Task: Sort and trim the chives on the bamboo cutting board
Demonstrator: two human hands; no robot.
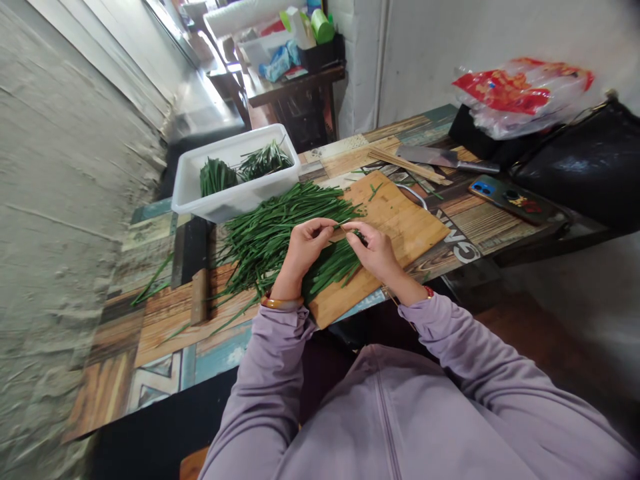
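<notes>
My left hand (311, 243) and my right hand (373, 248) meet fingertip to fingertip over the near left part of a wooden cutting board (395, 213). Both are closed in a pinch, and a thin green strand, likely a garlic chive (342, 223), shows between them. Whether a thin stick is held with it I cannot make out. Beneath and left of my hands spreads a large pile of long garlic chives (260, 233), partly on the board and partly on the table. Some chives lie under my right wrist.
Beyond the pile, a white plastic box (235, 200) holds two chive bundles. Bamboo skewers (407, 165) and a cleaver (430, 157) lie behind the board. A phone (515, 200), a black bag (585, 167) and a red-and-clear plastic bag (525, 93) occupy the right. Another wooden-handled knife (199, 297) lies left.
</notes>
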